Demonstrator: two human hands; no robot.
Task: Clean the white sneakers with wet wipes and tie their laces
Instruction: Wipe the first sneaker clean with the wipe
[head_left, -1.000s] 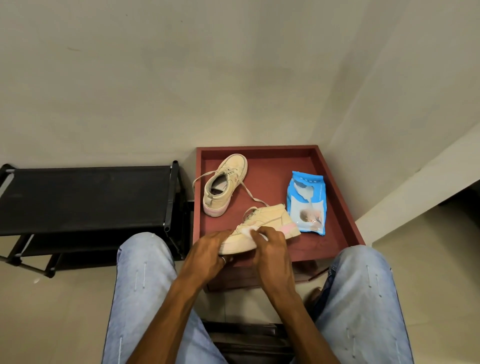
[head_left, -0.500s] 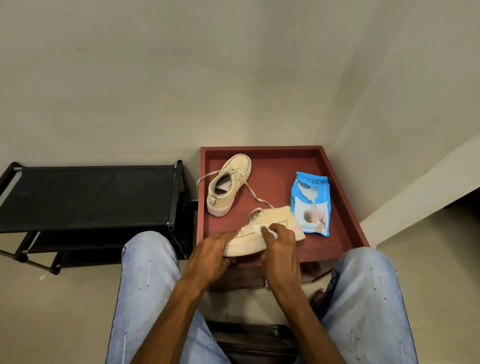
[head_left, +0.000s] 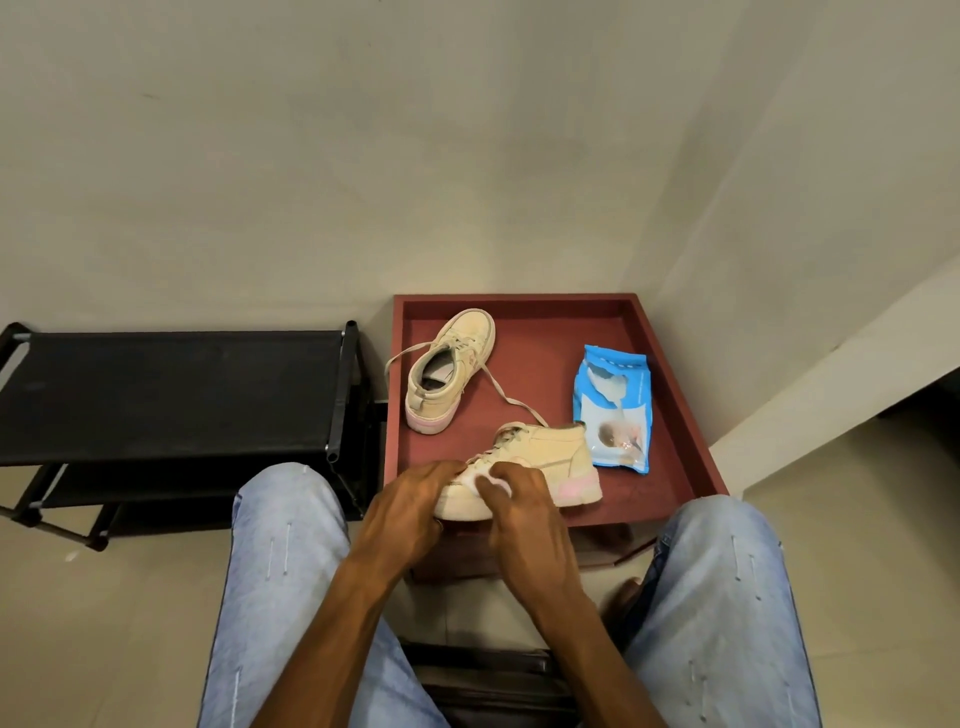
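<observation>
Where a red tray (head_left: 670, 364) fills the room's corner, it holds a far sneaker (head_left: 452, 374) at the back left with its laces loose, a blue wipes pack (head_left: 615, 410) at the right, and a near sneaker (head_left: 550, 467) at the front edge. The left hand (head_left: 410, 509) grips the near sneaker's toe. The right hand (head_left: 524, 514) clutches a wet wipe (head_left: 488, 480) against its side, closer to the toe than half a second ago.

Sneaker (head_left: 556, 462) toe hidden (under left hand (head_left: 410, 509), right hand (head_left: 524, 514)).
</observation>
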